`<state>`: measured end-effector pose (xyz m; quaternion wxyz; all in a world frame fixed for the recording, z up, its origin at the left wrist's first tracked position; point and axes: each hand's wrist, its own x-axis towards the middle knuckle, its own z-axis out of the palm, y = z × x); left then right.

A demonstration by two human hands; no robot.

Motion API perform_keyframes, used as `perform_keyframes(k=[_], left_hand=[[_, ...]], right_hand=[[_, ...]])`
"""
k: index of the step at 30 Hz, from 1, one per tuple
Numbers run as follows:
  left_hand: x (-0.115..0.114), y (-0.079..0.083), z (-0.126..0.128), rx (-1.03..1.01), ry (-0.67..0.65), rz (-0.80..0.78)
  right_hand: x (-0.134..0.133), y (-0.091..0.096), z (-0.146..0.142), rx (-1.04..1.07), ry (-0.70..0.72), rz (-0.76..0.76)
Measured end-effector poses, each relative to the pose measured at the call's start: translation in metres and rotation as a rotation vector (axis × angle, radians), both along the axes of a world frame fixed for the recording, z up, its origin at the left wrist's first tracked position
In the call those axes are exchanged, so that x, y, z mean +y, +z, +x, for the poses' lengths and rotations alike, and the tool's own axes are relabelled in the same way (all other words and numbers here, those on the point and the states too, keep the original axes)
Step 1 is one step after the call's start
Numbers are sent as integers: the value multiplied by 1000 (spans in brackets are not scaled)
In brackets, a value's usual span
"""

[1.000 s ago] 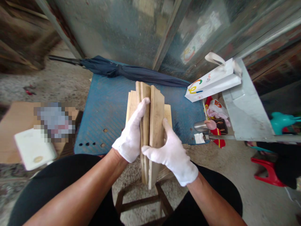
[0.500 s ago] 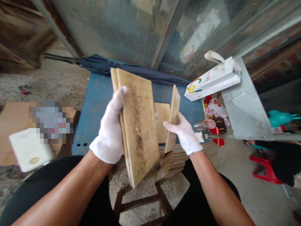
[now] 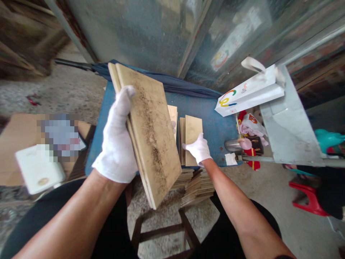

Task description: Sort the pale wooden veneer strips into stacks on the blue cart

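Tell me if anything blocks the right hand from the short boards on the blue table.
Nothing visible does: the white-gloved right hand is already against the short wooden boards, which stand on the blue table top, with no object between them.

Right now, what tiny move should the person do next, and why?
Probably lower the big boards onto the table, since the left hand grips them tilted, by one edge, while the right hand rests on the small boards.
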<state>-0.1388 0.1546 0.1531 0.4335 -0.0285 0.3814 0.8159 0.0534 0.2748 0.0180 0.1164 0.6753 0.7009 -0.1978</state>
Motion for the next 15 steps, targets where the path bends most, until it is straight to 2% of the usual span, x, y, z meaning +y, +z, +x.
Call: perform_keyframes(k=[15], left_hand=[[0,0,5,-6,-87,-51]], right_hand=[[-6,-24,-9,-60,27,59]])
